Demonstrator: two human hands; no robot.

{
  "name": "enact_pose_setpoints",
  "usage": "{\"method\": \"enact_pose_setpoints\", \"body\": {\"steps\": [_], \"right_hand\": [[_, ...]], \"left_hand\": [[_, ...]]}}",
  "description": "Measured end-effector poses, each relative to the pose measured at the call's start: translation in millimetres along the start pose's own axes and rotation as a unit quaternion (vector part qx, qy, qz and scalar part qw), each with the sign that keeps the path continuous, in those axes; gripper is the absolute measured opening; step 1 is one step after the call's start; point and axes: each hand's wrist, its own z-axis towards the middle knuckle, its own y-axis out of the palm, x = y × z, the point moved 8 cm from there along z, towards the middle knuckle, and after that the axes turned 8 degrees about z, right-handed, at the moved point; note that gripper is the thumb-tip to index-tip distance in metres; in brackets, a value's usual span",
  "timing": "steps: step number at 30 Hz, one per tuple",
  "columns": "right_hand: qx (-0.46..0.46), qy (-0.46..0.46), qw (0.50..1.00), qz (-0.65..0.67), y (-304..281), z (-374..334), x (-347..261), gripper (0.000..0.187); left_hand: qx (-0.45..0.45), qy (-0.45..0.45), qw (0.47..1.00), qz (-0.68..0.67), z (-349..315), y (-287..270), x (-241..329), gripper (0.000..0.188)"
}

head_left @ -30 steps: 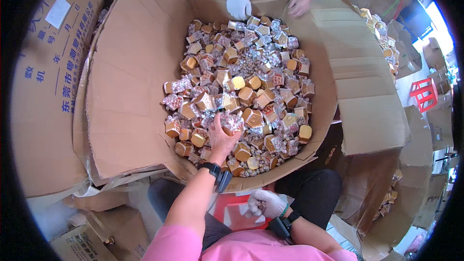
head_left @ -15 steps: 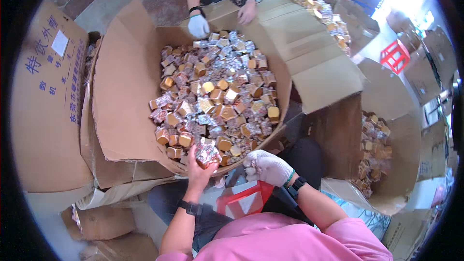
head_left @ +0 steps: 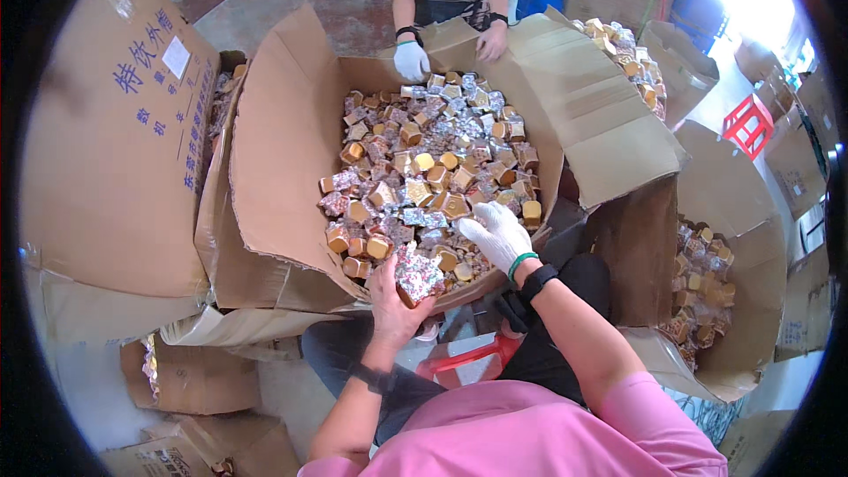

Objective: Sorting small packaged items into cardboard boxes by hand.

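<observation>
Wrapped packet (head_left: 419,272), shiny and patterned, sits in our left hand (head_left: 395,296), just over the near rim of the big open cardboard box (head_left: 283,168). The fingers of that bare hand curl round the packet from below and from its left side, so it is grasped, tilted a little, with its top toward the heap. We cannot make out a clear long axis on it; it looks roughly as broad as it is tall.

Our right hand (head_left: 495,234), in a white glove, lies farther into the box than the left and to the right of the held packet. It rests palm down on the heap of small gold and silver packets (head_left: 433,168), fingers spread and pointing toward the box's middle. Whether it pinches one of them underneath we cannot tell; nothing shows between the fingers.

So the relation that matters: the held packet lies just to the left of the gloved hand and nearer the box's near rim, the two hands near each other but apart. The gloved hand is the one nearer the heap.

At the far rim of the box a co-worker's two hands rest on the flap, one gloved (head_left: 411,60), one bare (head_left: 487,41), well apart from ours.
</observation>
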Motion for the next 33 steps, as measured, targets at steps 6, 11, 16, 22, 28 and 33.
{"method": "enact_pose_setpoints", "body": {"steps": [6, 11, 16, 22, 28, 33], "right_hand": [[0.036, -0.101, 0.988, -0.115, 7.1, -9.4, -22.2, 0.034], [-0.257, 0.224, 0.918, 0.204, 51.4, -39.3, -23.2, 0.041], [-0.348, 0.239, 0.897, 0.132, 54.7, -49.9, -21.7, 0.047], [-0.386, 0.232, 0.87, 0.202, 56.0, -63.9, -31.0, 0.042], [-0.36, 0.292, 0.824, 0.325, 60.6, -85.9, -20.9, 0.034], [-0.21, 0.091, 0.868, 0.441, 42.7, -29.4, -20.5, 0.021]], "left_hand": [[-0.011, 0.012, 0.996, 0.085, -0.7, -8.5, 9.0, 0.086], [-0.013, 0.061, 0.99, 0.127, 6.0, -9.9, 20.0, 0.09], [-0.073, 0.107, 0.984, 0.119, 14.0, -20.2, 36.4, 0.09], [-0.125, 0.133, 0.979, 0.091, 12.7, -20.1, 37.6, 0.083], [-0.154, 0.114, 0.982, -0.008, 5.5, -10.5, 28.0, 0.075], [-0.194, -0.092, 0.915, -0.342, -13.0, 23.5, 0.1, 0.066]]}}
